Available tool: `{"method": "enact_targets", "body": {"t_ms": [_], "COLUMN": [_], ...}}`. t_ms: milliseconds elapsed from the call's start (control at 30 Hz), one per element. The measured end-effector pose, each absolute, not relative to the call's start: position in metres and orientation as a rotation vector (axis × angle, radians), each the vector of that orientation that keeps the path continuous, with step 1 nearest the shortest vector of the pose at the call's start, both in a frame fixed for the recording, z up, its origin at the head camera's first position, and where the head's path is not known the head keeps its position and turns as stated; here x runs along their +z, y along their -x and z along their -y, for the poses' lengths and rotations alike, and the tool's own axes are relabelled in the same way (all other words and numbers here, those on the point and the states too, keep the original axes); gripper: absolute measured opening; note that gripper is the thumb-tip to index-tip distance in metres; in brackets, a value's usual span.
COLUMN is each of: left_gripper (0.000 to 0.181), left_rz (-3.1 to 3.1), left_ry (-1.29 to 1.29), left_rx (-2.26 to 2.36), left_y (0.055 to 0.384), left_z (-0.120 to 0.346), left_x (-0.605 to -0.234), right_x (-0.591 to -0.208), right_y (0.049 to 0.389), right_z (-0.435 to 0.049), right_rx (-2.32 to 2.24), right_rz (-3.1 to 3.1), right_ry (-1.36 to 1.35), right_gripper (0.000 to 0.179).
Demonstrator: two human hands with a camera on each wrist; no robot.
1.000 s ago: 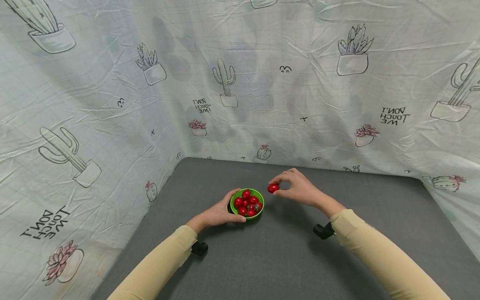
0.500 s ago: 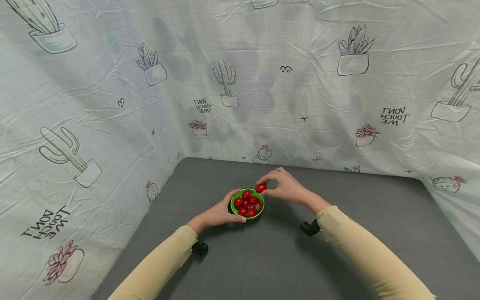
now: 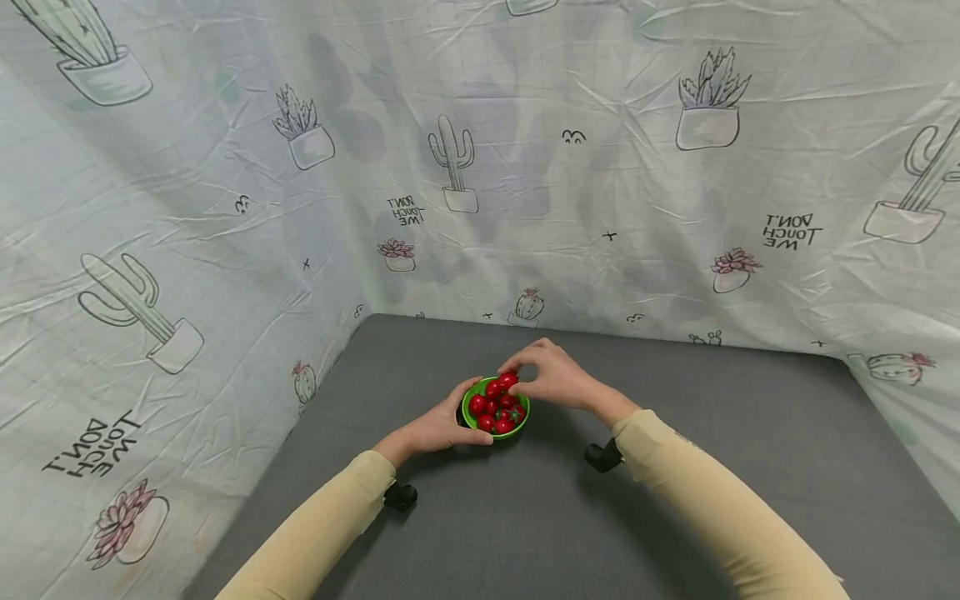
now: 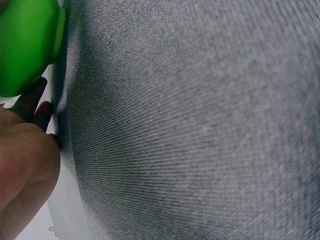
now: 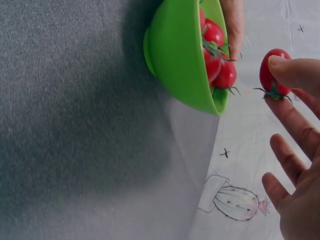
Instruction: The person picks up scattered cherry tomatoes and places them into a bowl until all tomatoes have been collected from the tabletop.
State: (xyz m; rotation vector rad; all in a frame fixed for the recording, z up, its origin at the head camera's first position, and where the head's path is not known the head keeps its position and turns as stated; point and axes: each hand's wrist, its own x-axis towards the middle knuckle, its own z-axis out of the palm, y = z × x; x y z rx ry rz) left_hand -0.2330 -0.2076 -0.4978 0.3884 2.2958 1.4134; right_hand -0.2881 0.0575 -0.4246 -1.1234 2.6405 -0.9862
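A small green bowl stands on the grey table and holds several red cherry tomatoes with green stems. My left hand grips the bowl from its left side, thumb along the near rim and fingers round the far side. In the left wrist view, fingertips show beneath the bowl's curved wall. Between thumb and fingers, my right hand pinches one cherry tomato, its stem end facing the fingers. That tomato is above the far right part of the bowl, apart from the rim in the right wrist view.
The grey cloth-covered table extends on all sides of the bowl. A white curtain printed with potted cacti hangs along the back and left edges. A black strap mount sits under the right wrist, another mount under the left.
My right hand has moved left with the pinched cherry tomato, from beside the bowl to over its far right part. The left hand and the bowl have stayed in place.
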Motion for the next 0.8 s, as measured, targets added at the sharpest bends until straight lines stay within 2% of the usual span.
{"method": "enact_targets", "body": {"t_ms": [333,800], "left_gripper": [0.107,0.106], "left_rz": [-2.27,-2.279], "left_ry": [-0.423,-0.419], "left_rx": [1.43,1.425], "left_y": [0.235,0.235], "left_z": [0.21,0.209], "left_x": [-0.5,-0.501], "right_x": [-0.432,-0.435], "right_y": [0.286,0.284], "right_z": [-0.044,-0.04], "right_rx": [-0.957,-0.898], "right_rz": [-2.607,-2.628], "right_ry": [1.05,1.081], "right_gripper": [0.026,0.026]}}
